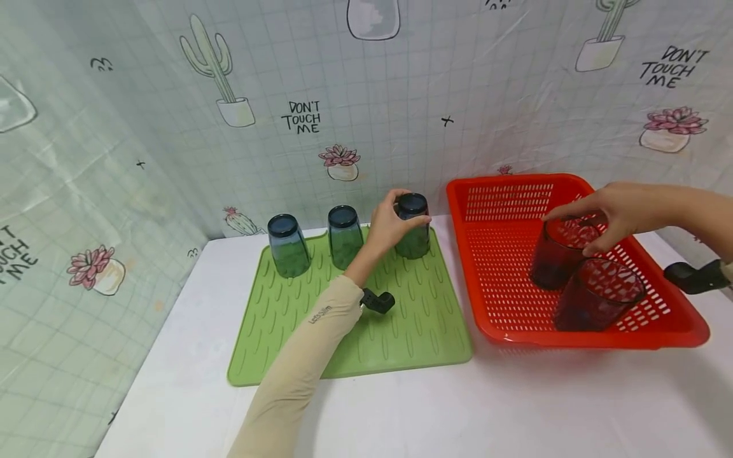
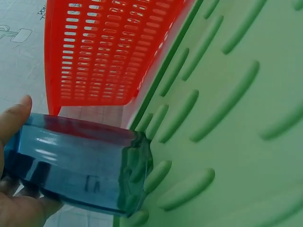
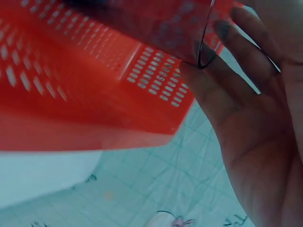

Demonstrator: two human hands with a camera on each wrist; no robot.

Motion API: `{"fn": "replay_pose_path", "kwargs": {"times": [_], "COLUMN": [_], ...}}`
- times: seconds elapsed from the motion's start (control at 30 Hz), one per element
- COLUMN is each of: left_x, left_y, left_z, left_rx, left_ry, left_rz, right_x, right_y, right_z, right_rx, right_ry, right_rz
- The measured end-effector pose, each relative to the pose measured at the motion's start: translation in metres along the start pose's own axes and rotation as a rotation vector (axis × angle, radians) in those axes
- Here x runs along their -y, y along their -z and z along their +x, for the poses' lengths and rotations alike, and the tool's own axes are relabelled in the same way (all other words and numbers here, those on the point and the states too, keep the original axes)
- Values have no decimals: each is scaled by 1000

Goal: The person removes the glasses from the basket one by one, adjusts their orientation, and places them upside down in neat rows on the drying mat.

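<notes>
My left hand grips a blue-tinted glass that stands upside down at the back right of a green drying mat. In the left wrist view, thumb and fingers hold this glass near its base, with its rim end at the mat's ridges. Inside a red basket, my right hand holds a second glass by its upper rim, thumb on the near side. Fingers curl at that rim in the right wrist view. Another glass leans in the basket, just in front of it.
Two more upside-down glasses, one at the mat's back left and one at its back middle, stand in a row. The basket's slotted wall rises right of the mat. A patterned cloth hangs behind the white table.
</notes>
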State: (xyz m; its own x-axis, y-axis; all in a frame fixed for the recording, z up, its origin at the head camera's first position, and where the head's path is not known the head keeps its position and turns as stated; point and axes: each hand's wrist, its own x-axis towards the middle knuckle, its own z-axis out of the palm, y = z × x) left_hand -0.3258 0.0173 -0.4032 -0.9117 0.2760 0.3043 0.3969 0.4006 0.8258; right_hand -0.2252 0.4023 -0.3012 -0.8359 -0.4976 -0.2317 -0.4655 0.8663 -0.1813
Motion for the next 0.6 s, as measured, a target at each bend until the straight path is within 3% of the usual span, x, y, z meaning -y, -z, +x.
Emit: {"fn": "replay_pose_path", "kwargs": {"times": [0.27, 0.5, 0.6], "left_x": [5, 4, 6], "left_y": [1, 0, -1], "left_z": [-1, -1, -4], "left_rx": [4, 3, -6], "left_ry": [-28, -20, -32], "left_rz": [-7, -8, -24], "right_x": [-18, -28, -29], "right_y": [-8, -15, -18], "right_z": [-1, 3, 5], "right_rx": [23, 49, 49], "right_ry": [39, 229, 263], "right_rz": [235, 380, 419]}}
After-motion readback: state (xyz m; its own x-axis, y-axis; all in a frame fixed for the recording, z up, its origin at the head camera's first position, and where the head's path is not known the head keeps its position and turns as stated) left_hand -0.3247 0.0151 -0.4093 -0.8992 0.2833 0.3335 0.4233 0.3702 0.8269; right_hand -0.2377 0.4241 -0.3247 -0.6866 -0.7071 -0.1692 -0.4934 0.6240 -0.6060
